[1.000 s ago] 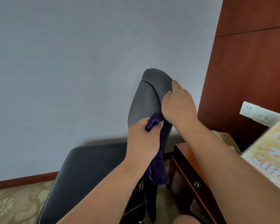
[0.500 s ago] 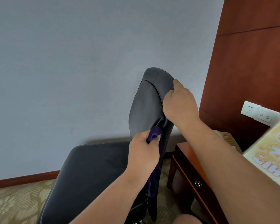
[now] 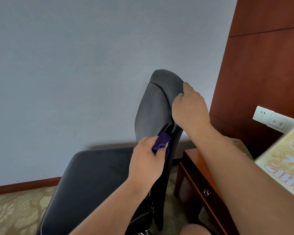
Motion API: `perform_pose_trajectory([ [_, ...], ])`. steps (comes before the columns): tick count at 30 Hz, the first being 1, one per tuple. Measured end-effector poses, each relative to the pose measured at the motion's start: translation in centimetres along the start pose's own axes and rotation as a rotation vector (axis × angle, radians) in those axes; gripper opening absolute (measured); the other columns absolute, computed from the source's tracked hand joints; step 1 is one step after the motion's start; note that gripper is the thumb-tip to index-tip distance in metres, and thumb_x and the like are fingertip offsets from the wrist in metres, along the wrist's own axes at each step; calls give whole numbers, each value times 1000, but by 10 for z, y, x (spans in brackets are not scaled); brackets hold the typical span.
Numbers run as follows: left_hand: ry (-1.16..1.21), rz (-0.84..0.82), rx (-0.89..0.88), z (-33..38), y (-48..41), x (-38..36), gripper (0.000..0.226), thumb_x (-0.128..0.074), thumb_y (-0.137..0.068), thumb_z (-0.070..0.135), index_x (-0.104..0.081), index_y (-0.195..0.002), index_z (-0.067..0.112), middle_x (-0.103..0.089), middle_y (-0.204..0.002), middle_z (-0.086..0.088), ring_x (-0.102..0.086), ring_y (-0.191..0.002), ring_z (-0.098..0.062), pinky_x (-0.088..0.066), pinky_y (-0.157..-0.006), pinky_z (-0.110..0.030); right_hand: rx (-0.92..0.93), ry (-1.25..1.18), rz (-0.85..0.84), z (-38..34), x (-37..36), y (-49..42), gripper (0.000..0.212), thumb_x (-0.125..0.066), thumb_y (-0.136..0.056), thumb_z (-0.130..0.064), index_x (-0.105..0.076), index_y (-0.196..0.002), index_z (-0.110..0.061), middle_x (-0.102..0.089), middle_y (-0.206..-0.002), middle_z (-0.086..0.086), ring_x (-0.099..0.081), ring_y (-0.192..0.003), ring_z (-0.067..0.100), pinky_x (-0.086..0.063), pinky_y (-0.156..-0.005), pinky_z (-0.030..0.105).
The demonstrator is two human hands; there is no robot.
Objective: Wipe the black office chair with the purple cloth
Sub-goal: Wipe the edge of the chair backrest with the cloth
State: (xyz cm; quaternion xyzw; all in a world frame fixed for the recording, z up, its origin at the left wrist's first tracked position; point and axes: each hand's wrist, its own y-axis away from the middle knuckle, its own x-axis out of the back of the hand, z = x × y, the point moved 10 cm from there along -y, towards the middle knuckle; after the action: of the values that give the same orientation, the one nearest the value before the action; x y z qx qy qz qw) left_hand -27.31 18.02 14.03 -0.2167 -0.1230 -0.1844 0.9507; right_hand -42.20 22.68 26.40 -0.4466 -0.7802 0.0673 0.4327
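Gripping the black office chair [image 3: 153, 107] by its back edge, the right hand [image 3: 190, 109] has fingers curled. Lower down, the left hand [image 3: 146, 161] clutches the purple cloth [image 3: 160, 141] — table [image 3: 191, 156] just beside.

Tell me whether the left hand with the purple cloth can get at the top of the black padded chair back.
Probably yes. The left hand holds the purple cloth low against the black padded chair back; the surface above it is bare, and the right hand grips only the side edge.
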Motion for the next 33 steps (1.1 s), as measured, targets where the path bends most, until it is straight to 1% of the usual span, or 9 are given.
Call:
perform_pose_trajectory([
  [3, 173, -33, 190, -6, -5, -1, 19, -67, -93, 36, -73, -78, 26, -70, -75, -8, -64, -66, -17, -57, -71, -48, 6, 0, 6, -1, 0, 0, 40, -34, -101, -7, -43, -140, -7, -59, -117, 16, -42, -84, 21, -25, -62, 24],
  [6, 255, -32, 201, 4, -10, 1, 17, -71, -90, 34, -73, -75, 26, -70, -76, -14, -61, -64, -18, -58, -71, -50, 14, -11, 7, -2, -1, 1, 46, -33, -103, -10, -37, -148, -9, -57, -123, 16, -41, -86, 19, -29, -70, 25],
  [12, 337, -5, 93, 34, -28, 0, 5, -74, -87, 31, -74, -84, 27, -72, -71, 5, -67, -68, -11, -57, -68, -31, 38, -7, 18, -4, 1, 0, 49, -33, -103, -9, -34, -151, -8, -56, -130, 16, -46, -94, 21, -28, -69, 21],
  [19, 140, -60, 103, 5, -29, -1, 22, -63, -94, 40, -63, -85, 20, -66, -72, 2, -62, -66, -13, -54, -63, -31, 36, -38, 25, 0, 1, -1, 42, -33, -102, -9, -42, -143, -8, -59, -118, 16, -43, -85, 20, -26, -64, 23],
  [23, 39, -94, 134, -16, -24, 3, 19, -62, -95, 40, -61, -83, 25, -66, -72, 5, -64, -65, -10, -50, -57, -22, 40, -10, 6, -3, 0, -2, 53, -33, -101, -6, -31, -154, -8, -56, -128, 16, -39, -91, 18, -24, -65, 19],
  [26, 29, -86, 108, -1, -29, 7, 19, -62, -95, 37, -61, -81, 24, -64, -69, 7, -60, -60, -7, -44, -51, -15, 42, 2, 6, -6, 1, 0, 50, -34, -101, -5, -35, -150, -6, -56, -128, 17, -38, -89, 18, -23, -63, 20],
  [28, 76, -60, 62, 20, -35, 9, 21, -63, -94, 37, -62, -77, 24, -64, -67, 9, -60, -63, -9, -46, -55, -19, 34, 14, 11, -6, 1, 1, 46, -34, -100, -6, -39, -146, -6, -57, -125, 18, -40, -88, 20, -25, -64, 20],
  [31, 89, -25, -28, 47, -42, 7, 30, -62, -92, 27, -50, -65, 29, -53, -54, 15, -49, -55, -5, -39, -55, -21, 29, 59, 50, -6, 4, 1, 32, -33, -99, -13, -49, -126, -8, -61, -113, 17, -49, -86, 26, -36, -71, 32],
  [33, 62, -22, -71, 52, -42, 4, 27, -60, -93, 27, -49, -69, 27, -53, -59, 12, -49, -56, -9, -40, -57, -26, 33, 63, 28, -7, 3, 2, 34, -33, -100, -10, -49, -129, -5, -59, -120, 18, -52, -92, 30, -36, -72, 31],
])
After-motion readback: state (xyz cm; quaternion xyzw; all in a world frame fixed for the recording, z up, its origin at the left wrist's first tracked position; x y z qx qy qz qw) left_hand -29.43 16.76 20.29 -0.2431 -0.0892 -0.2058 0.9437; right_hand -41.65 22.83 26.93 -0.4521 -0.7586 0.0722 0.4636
